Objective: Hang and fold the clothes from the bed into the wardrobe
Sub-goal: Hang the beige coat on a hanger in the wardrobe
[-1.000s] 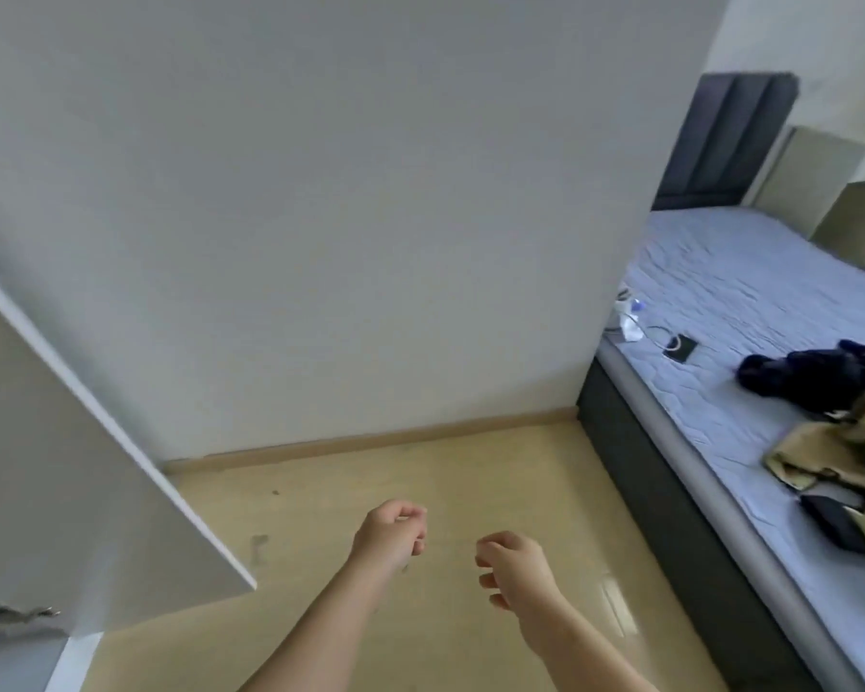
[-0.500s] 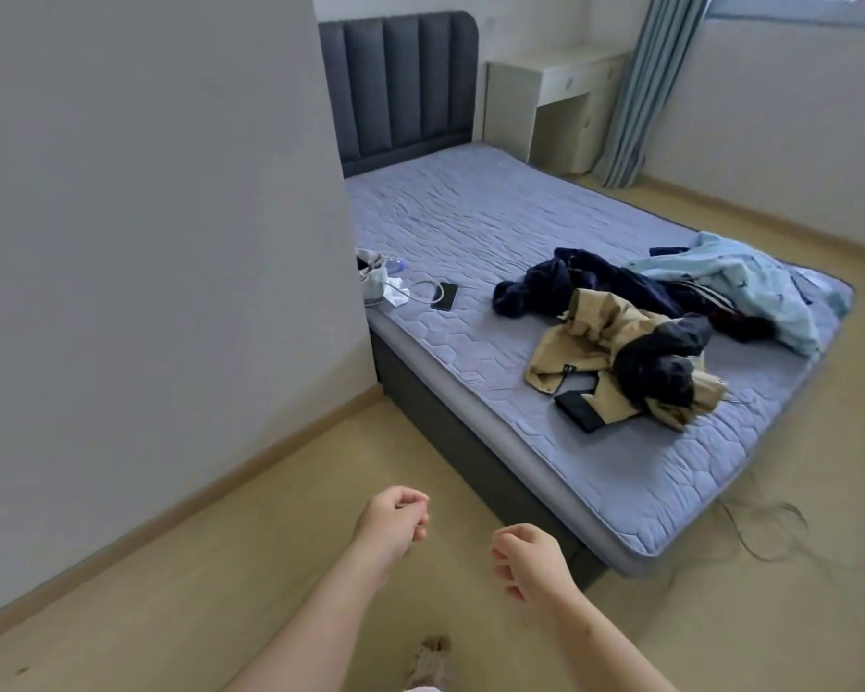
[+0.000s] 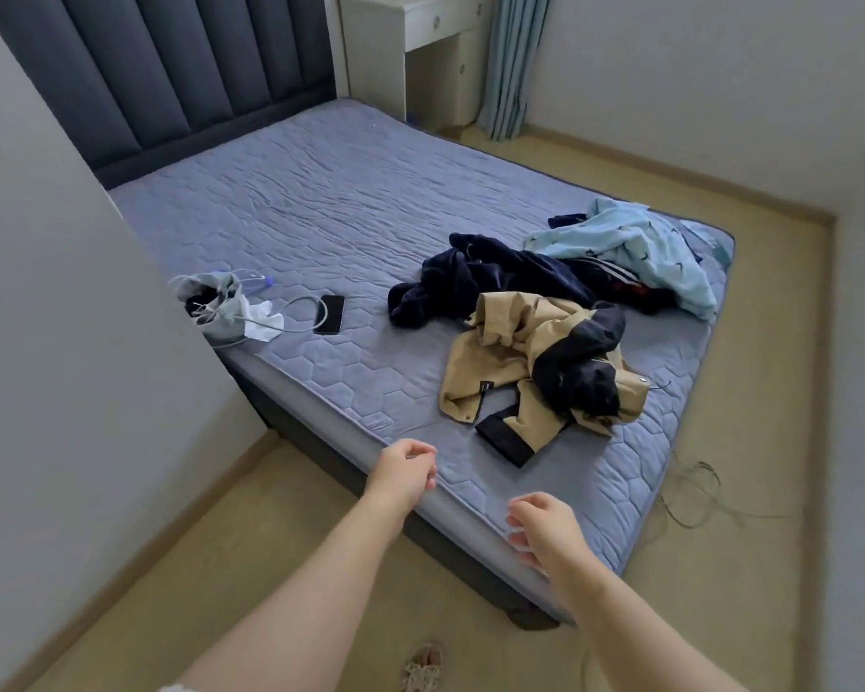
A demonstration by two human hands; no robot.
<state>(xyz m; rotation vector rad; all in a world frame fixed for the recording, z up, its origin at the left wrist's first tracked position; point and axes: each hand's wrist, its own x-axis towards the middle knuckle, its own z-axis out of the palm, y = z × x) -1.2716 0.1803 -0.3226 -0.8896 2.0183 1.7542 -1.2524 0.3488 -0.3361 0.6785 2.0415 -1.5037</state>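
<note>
A heap of clothes lies on the right half of the bed (image 3: 330, 202). Nearest me is a tan and black jacket (image 3: 500, 362), crumpled. Behind it lies a dark navy garment (image 3: 475, 277), and at the far right a light blue patterned garment (image 3: 635, 247). My left hand (image 3: 403, 469) hovers over the near edge of the mattress with fingers loosely curled, holding nothing. My right hand (image 3: 545, 529) hangs a little lower and to the right, fingers loosely bent, also holding nothing. Both hands are short of the jacket. The wardrobe is out of view.
A black phone (image 3: 329, 314) with a white cable, a grey pouch (image 3: 216, 307) and a white tissue lie on the left of the bed. A grey wall (image 3: 71, 392) stands close on my left. A white desk (image 3: 420, 47) and curtain (image 3: 515, 62) stand beyond. Cables (image 3: 695, 496) trail on the floor.
My view has swung from the wall and wardrobe door to the bed, and I have come closer to it. Both hands now reach over the mattress edge, fingers a little looser.
</note>
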